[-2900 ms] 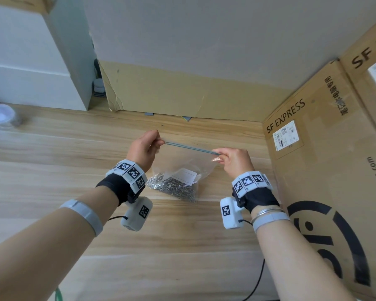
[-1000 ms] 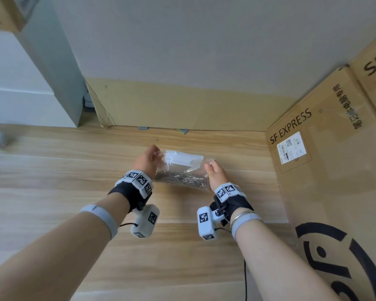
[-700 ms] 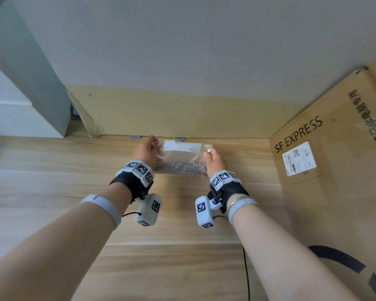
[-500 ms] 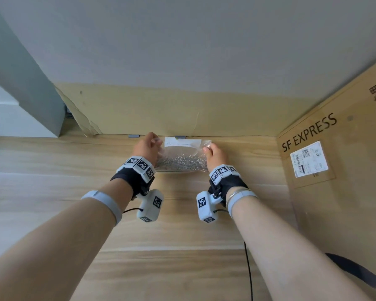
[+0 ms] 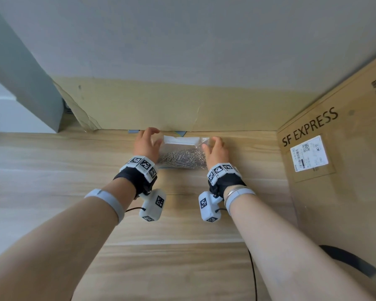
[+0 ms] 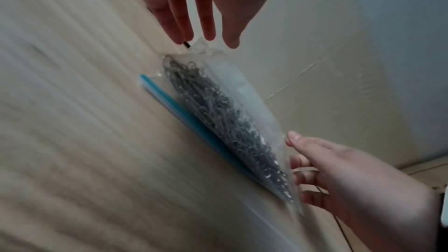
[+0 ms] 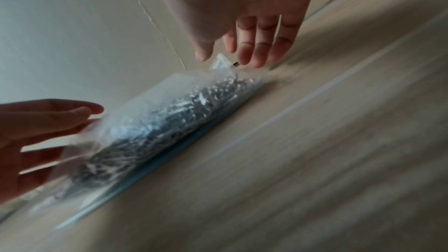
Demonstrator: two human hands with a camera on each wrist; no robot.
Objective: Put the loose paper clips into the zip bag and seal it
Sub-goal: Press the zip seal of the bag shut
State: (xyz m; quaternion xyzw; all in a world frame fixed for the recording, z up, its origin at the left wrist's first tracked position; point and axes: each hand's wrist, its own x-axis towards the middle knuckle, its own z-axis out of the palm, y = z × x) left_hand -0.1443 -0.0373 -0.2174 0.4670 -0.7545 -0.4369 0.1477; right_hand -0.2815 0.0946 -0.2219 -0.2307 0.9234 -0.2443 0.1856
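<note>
A clear zip bag (image 5: 183, 148) lies flat on the wooden table (image 5: 52, 181) close to the back wall. It holds a heap of silver paper clips (image 5: 182, 158) and a white card. Its blue zip strip (image 6: 184, 116) faces me and looks pressed flat. My left hand (image 5: 148, 142) is at the bag's left end with its fingers straight, holding nothing. My right hand (image 5: 214, 148) is at the right end, fingers spread and loose. In the wrist views the left hand (image 6: 208, 33) and the right hand (image 7: 231, 45) hover at the bag's far corners; contact is unclear.
A cardboard sheet (image 5: 182, 109) leans on the wall right behind the bag. A large SF Express box (image 5: 334, 170) closes off the right side. A black cable (image 5: 253, 274) runs along the table under my right arm. Bare wood stretches to the left and towards me.
Both hands carried the bag away from me, laid it down by the back wall and let go of it. Their fingers have straightened out. The head camera has tilted up.
</note>
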